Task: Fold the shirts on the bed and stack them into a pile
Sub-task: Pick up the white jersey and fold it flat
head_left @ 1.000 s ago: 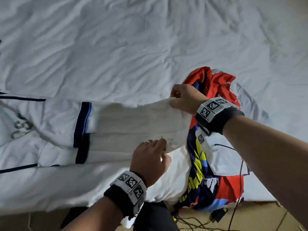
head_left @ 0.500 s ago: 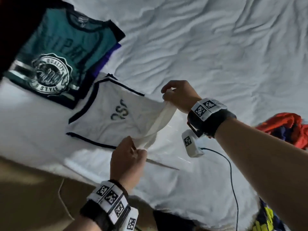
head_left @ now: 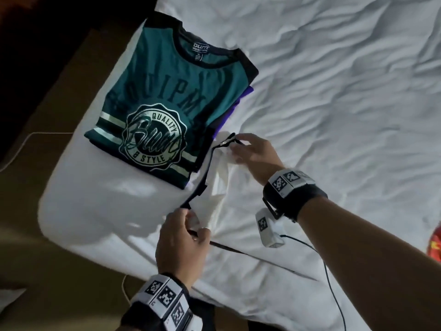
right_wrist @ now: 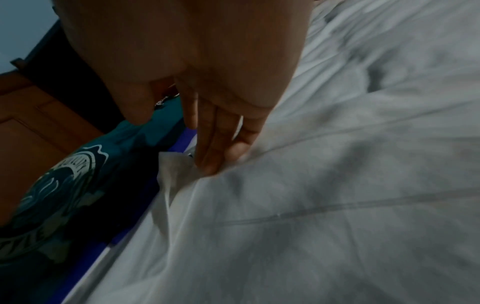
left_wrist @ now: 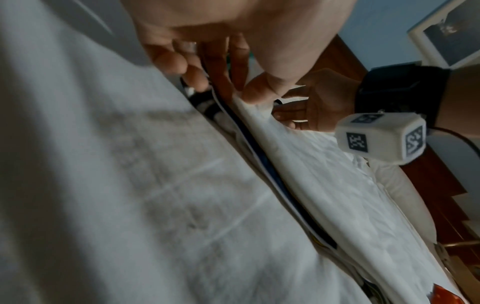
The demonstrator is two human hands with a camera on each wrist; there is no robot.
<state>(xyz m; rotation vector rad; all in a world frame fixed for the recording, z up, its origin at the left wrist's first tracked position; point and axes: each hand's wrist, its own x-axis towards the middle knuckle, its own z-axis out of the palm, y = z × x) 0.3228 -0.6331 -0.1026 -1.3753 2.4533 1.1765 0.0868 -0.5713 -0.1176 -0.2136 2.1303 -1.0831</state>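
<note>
White cotton with dark trim, the folded shirt (head_left: 216,185) hangs edge-on between 2 hands, carried just beside the stack rather than lying on the bed (head_left: 334,91). The left hand (head_left: 180,244) pinches the near end, fingers and thumb curled round the fabric; the right hand (head_left: 253,152) pinches the far end close to the corner of the teal shirt (head_left: 167,101). Holding both ends this way looks meant to keep the folds from falling open while the bundle travels, and the slack middle sags a little because the cloth is soft.

Teal sits on top of the pile near the bed's corner, neatly squared, with a purple garment (head_left: 235,111) peeking out from under its right edge, so at least 2 shirts appear already stacked. My judgement is that the white shirt goes on top next, and it needs lowering flat and aligned with the teal edges. A red garment (head_left: 435,242) at the far right edge likely waits its turn.
</note>
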